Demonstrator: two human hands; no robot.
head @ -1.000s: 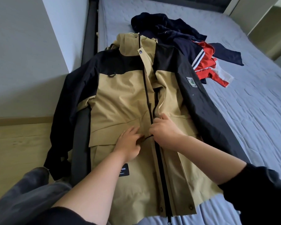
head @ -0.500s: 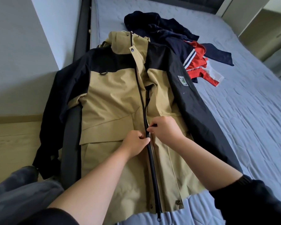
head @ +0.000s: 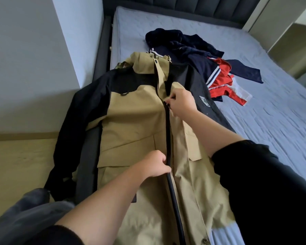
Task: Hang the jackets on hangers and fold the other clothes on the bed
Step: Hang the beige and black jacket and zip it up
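Lengthwise, the zip (head: 168, 138) runs on toward the collar (head: 155, 64) beyond the right hand (head: 181, 103) pinching its pull; the left hand (head: 155, 163) grips the jacket (head: 131, 121) lower.

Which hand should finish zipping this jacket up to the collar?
Right: the right hand pinches at the zipper on the chest, nearest the collar; the left hand grips the jacket lower down.

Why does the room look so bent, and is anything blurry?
Head view: the wide-angle lens bends the wall and bed edges and stretches the near forearms; light is soft and even, no glare; the tan jacket and the right hand pinching its zip look sharp; the grey cloth at bottom left is smeared.
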